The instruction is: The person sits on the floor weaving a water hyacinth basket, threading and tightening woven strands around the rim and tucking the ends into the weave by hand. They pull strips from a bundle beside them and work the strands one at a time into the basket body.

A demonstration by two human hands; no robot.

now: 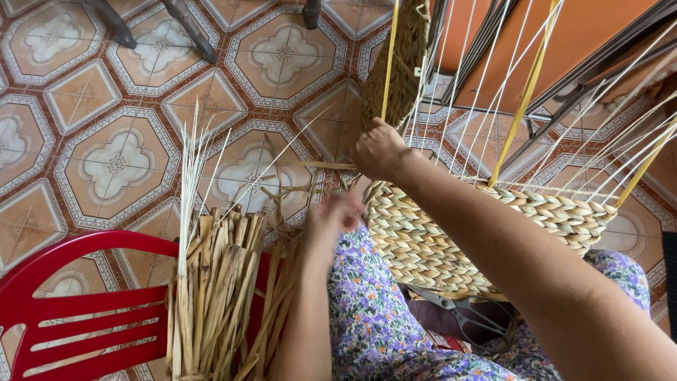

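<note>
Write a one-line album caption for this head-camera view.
Over a patterned tile floor, the right hand grips upright strands of a half-woven basket while the left hand reaches beside dried reeds.

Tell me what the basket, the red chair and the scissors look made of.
Basket: braided dried plant fibre, matte tan, likely seagrass or similar; thin pale upright stakes. Red chair: probably moulded plastic, smooth and glossy. Scissors: grey metal blades; handle material unclear.

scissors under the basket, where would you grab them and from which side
Take the scissors by the looped handles, which point toward the lower right, free of the woven basket. Come from above on the right side; the blades run up-left under the basket's bottom edge, so that end is crowded.
</note>
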